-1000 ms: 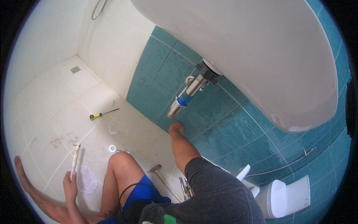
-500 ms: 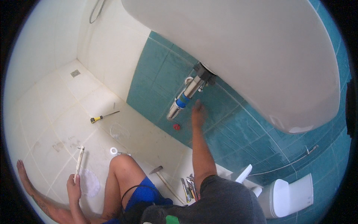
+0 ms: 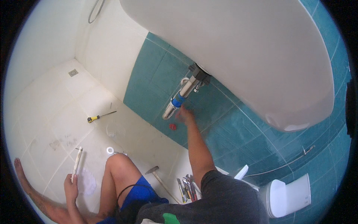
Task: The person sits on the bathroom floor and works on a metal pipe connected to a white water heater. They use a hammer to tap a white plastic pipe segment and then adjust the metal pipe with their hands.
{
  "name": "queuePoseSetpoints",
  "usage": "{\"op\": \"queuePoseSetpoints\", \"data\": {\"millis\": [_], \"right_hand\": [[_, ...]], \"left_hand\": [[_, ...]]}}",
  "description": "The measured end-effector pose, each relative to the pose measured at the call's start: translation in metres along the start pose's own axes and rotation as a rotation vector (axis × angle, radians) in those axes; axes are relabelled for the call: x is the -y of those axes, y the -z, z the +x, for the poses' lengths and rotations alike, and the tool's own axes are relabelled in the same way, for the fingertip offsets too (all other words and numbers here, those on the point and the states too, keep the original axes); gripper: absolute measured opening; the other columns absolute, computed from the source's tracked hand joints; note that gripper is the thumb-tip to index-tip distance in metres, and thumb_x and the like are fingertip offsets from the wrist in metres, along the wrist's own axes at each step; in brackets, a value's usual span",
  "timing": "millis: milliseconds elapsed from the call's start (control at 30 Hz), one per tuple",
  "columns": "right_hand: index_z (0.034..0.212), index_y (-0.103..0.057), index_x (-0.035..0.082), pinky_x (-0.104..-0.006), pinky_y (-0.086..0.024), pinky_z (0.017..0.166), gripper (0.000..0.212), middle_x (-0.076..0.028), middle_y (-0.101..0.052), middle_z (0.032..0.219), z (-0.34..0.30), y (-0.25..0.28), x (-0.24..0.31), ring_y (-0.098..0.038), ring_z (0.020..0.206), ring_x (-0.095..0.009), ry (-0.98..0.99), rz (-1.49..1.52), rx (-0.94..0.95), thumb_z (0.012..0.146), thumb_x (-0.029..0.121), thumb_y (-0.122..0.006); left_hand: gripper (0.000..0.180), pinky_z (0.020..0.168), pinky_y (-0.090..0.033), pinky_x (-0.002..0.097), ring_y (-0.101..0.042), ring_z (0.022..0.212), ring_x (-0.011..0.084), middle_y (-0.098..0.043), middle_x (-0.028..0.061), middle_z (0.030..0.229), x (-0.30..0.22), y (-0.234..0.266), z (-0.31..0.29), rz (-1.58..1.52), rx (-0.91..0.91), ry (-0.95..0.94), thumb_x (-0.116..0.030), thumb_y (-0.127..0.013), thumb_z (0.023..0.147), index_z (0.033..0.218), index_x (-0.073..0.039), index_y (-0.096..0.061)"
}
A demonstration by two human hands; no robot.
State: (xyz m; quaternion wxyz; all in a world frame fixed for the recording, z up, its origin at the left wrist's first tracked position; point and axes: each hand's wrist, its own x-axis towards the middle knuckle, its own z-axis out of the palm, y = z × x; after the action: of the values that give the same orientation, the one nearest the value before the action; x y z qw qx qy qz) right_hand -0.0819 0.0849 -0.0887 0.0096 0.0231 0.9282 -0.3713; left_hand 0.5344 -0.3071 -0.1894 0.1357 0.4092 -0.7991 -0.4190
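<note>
My left hand [image 3: 71, 186] is wrapped round a slim whitish rod [image 3: 78, 160] with a small dark metal piece across its top end. It holds the rod upright above the floor at the lower left. My right hand [image 3: 184, 115], smeared by motion, reaches to the silvery drain pipe [image 3: 188, 87] under the washbasin [image 3: 238, 59]. Its fingers come next to the pipe's lower part, just below the blue band [image 3: 178, 100]; I cannot tell whether they touch it. A red round piece [image 3: 172, 126] is on the teal wall below the hand.
A hammer [image 3: 161, 180] and several hand tools [image 3: 189, 188] lie on the floor near me. Farther left are a yellow-black screwdriver [image 3: 97, 117], a white ring-shaped part [image 3: 110, 150] and a floor drain [image 3: 73, 72]. A white toilet [image 3: 278, 198] stands at right.
My right hand has moved left and slightly down, from the wall beside the pipe to the pipe's lower part. My left hand still holds the rod. The whole view has shifted slightly.
</note>
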Motion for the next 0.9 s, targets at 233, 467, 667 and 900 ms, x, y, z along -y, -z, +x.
{"op": "queuePoseSetpoints", "data": {"millis": [233,467,667,900], "right_hand": [[0.120,-0.059,0.004,-0.0473,-0.058,0.069,0.062,-0.012,-0.069,0.093,0.031,-0.079,-0.121,-0.069,0.081,-0.027,-0.363,-0.144,0.166,0.100,0.061,-0.046],[0.110,-0.062,0.006,-0.0427,-0.062,0.067,0.039,-0.011,-0.064,0.110,-0.006,-0.116,-0.116,-0.070,0.086,-0.033,-0.486,0.383,0.159,0.101,0.043,-0.054],[0.100,-0.065,0.002,-0.0361,-0.062,0.059,0.032,-0.012,-0.067,0.100,0.003,-0.125,-0.138,-0.072,0.077,-0.028,-0.326,0.220,0.133,0.096,0.034,-0.065],[0.092,-0.068,0.001,-0.0308,-0.062,0.058,0.031,-0.011,-0.072,0.085,0.037,-0.131,-0.146,-0.073,0.066,-0.025,-0.337,-0.041,-0.040,0.090,0.032,-0.072]], "left_hand": [[0.037,0.071,-0.045,0.0378,-0.053,0.074,0.0196,-0.060,0.0131,0.077,-0.012,-0.008,0.009,-0.084,0.033,0.018,-0.032,-0.058,0.101,0.096,0.004,-0.062],[0.038,0.069,-0.045,0.0390,-0.056,0.072,0.0233,-0.060,0.0161,0.075,-0.008,0.003,-0.008,-0.004,-0.086,-0.053,-0.034,-0.058,0.100,0.098,0.004,-0.063],[0.037,0.066,-0.044,0.0383,-0.055,0.069,0.0204,-0.058,0.0138,0.070,-0.001,0.007,-0.006,-0.008,-0.003,0.042,-0.033,-0.058,0.100,0.096,0.003,-0.062],[0.035,0.065,-0.044,0.0386,-0.055,0.067,0.0209,-0.059,0.0141,0.069,-0.009,-0.001,-0.001,-0.047,-0.030,-0.005,-0.032,-0.059,0.100,0.095,0.003,-0.063]]}}
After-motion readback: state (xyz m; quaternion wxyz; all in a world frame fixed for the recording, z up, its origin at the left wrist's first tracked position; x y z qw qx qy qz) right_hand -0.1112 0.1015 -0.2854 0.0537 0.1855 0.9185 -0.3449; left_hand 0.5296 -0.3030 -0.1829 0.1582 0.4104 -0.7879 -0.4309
